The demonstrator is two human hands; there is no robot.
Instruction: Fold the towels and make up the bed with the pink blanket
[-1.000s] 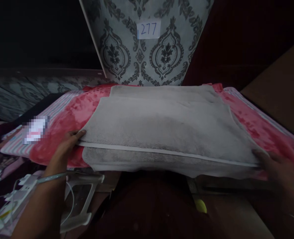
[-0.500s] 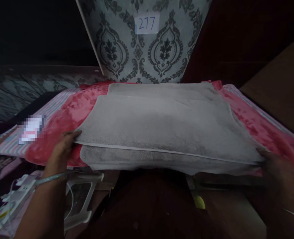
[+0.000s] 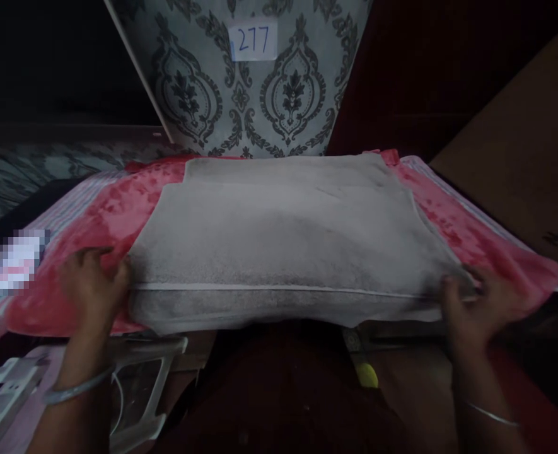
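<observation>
A grey towel (image 3: 279, 233) lies folded over in layers, its pale hemmed edge running across near the front. Under it is a red and pink plush blanket (image 3: 122, 211) on a striped cloth (image 3: 77, 198). My left hand (image 3: 94, 284) is at the towel's front left corner, fingers spread over the blanket and thumb beside the towel edge. At the front right corner, my right hand (image 3: 477, 309) has its thumb and fingers apart around the towel's edge, somewhat blurred. Both wrists wear bangles.
A patterned wall with a paper marked 277 (image 3: 253, 40) stands behind. A dark screen (image 3: 61, 63) is at upper left, a blurred white item (image 3: 18, 261) at left. Below are a white power strip (image 3: 11, 394), a pale plastic frame (image 3: 156, 397) and a yellow object (image 3: 367, 376).
The towel's front edge has come down flat onto the lower layer. My left hand has loosened from its corner and spread; the right hand has shifted inward and its fingers have parted.
</observation>
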